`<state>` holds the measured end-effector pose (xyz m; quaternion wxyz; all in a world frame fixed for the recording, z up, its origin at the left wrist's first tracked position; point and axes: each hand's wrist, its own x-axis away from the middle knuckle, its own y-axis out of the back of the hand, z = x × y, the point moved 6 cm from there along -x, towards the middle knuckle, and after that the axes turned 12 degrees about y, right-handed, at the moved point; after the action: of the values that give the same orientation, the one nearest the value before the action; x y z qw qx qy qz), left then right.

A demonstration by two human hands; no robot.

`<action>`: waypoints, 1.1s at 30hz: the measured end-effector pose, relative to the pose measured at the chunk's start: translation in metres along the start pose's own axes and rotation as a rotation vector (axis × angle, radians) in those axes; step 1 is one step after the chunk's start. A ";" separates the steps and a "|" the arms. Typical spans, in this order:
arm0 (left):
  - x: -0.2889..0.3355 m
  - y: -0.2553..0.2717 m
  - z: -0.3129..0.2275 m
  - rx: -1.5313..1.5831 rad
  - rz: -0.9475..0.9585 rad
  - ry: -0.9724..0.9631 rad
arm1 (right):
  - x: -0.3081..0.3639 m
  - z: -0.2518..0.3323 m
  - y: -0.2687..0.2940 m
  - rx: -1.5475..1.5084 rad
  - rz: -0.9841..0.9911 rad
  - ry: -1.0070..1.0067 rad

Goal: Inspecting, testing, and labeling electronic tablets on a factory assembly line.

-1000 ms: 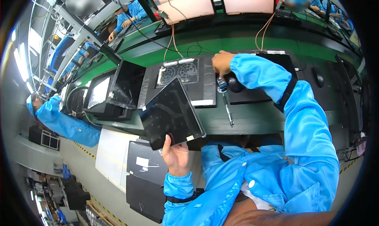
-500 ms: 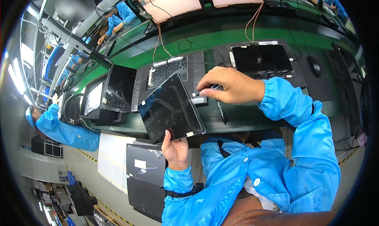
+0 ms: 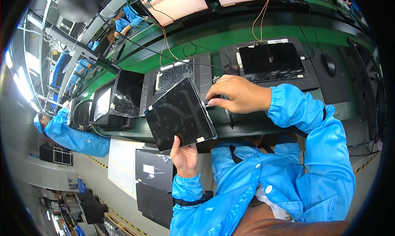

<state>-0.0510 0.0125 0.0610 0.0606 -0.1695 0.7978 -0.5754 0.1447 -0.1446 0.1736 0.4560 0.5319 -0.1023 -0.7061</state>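
Note:
My left hand (image 3: 185,158) grips a black-screened tablet (image 3: 181,116) by its lower edge, thumb on the glass. The tablet is tilted above the bench's front edge, with small pale tabs at its rim. My right hand (image 3: 236,95) pinches a small dark cable plug (image 3: 207,103) against the tablet's right edge; whether it is seated in the port I cannot tell. Behind the tablet is a dark pad (image 3: 201,63) with a panel of two round target patterns (image 3: 175,75). Below my right hand a dark pen-like tool (image 3: 230,120) lies on the bench.
Another black tablet (image 3: 271,61) lies on a dark pad at the right, near a mouse (image 3: 328,64). More screens (image 3: 127,92) are stacked at the left. Cables hang from two monitors (image 3: 175,5). A co-worker in blue (image 3: 76,133) is at the far left.
My right hand has brought the plug from just beside the tablet up to its right edge. The tablet has stayed nearly in place; the whole view has shifted slightly.

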 end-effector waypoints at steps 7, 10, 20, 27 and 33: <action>-0.004 -0.002 -0.001 -0.009 -0.026 -0.016 | 0.002 -0.002 0.001 0.029 0.004 0.003; -0.006 0.003 0.000 0.001 -0.068 0.004 | 0.002 -0.003 0.000 0.008 -0.011 0.007; -0.007 0.012 -0.004 -0.012 -0.051 -0.008 | 0.001 -0.006 -0.008 0.019 0.021 -0.030; -0.029 0.015 -0.007 -0.182 -0.061 0.051 | -0.011 -0.016 -0.009 0.109 0.060 0.063; -0.116 0.015 -0.036 -0.358 -0.137 0.194 | -0.015 -0.051 -0.030 0.466 0.279 -0.154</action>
<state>0.0442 0.0880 0.0478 -0.0870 -0.1753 0.8760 -0.4409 0.1718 -0.0997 0.1435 0.4050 0.5479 -0.3688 -0.6323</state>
